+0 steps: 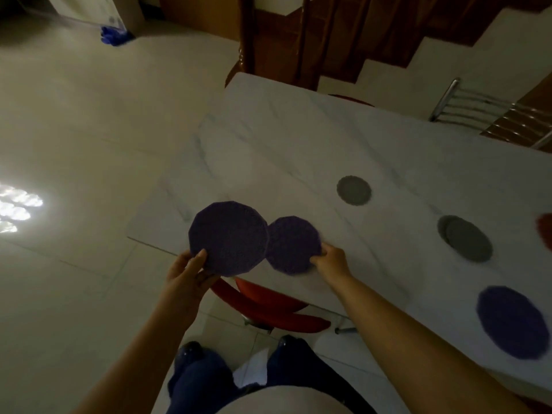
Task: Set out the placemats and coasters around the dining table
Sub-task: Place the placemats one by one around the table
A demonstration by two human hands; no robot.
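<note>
My left hand (191, 268) grips a round purple placemat (228, 239) by its near edge, held above the corner of the white marble table (268, 150). My right hand (330, 261) pinches a second, smaller purple mat (292, 245) that lies low over the table's near edge, partly tucked behind the first. Another purple mat (512, 322) lies flat on the table at the right. A grey coaster (354, 190) sits further in, and two overlapping grey coasters (466, 242) lie to its right.
A red chair (268, 306) is tucked under the table just below my hands. A chrome-backed chair (490, 112) stands at the far side. A red round piece (545, 230) shows at the right frame edge. Tiled floor spreads to the left; a wooden staircase rises behind.
</note>
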